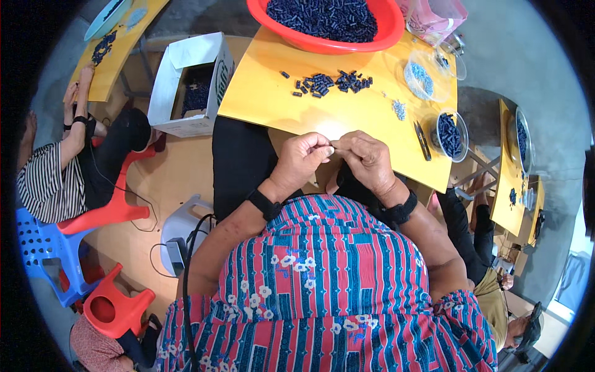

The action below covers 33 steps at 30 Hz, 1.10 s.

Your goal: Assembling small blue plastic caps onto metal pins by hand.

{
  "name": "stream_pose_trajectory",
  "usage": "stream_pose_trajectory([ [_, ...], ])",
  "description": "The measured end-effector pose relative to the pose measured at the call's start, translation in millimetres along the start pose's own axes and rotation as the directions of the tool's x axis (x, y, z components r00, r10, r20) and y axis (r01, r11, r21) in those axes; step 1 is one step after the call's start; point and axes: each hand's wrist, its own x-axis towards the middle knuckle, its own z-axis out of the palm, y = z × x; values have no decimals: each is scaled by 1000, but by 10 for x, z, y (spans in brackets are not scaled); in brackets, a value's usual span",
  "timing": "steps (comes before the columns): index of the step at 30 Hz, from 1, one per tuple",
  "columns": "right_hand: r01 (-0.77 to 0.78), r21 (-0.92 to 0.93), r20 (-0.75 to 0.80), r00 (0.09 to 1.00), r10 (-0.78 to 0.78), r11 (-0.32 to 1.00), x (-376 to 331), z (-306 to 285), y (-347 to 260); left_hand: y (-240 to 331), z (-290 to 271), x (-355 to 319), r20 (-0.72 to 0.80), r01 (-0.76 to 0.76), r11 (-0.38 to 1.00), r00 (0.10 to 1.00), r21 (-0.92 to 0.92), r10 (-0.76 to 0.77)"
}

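My left hand [302,162] and my right hand [367,159] meet at the near edge of the yellow table [260,99]. Both are closed in a pinch, fingertips almost touching. Between them is something tiny, perhaps dark, mostly hidden by the fingers. Beyond my hands lies a loose pile of small dark cylindrical pieces [319,84]. Right of it is a little heap of small silvery pieces [398,110]. Dark tweezers [423,141] lie near the right edge, beside a clear tub [463,137] of dark pieces.
A red basin [387,37] heaped with dark pieces stands at the far edge. Near it are a clear bowl [410,84] of small bluish pieces and a pink bag [437,18]. An open white carton [166,80] sits left of the table. Other people work at tables on both sides.
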Motion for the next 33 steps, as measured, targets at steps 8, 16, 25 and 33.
stream_pose_trajectory([
  [8, -49, -30, -7, 999, 49, 998, 48, 1, -25, -99, -28, 48, -47, -21, 1000, 999, -20, 20],
  [16, -241, -179, -120, 968, 222, 954, 288, -56, 218, 61, -53, -3, 9, 52, 989, 999, 137, -54],
  [25, -155, -260, -191, 976, 107, 953, 588, -150, 218, 109, -38, 22, 28, 49, 973, 998, 227, -57],
  [33, -283, -366, -235, 950, 206, 886, 654, -118, 334, 163, 7, -14, 25, 54, 960, 998, 275, -63],
])
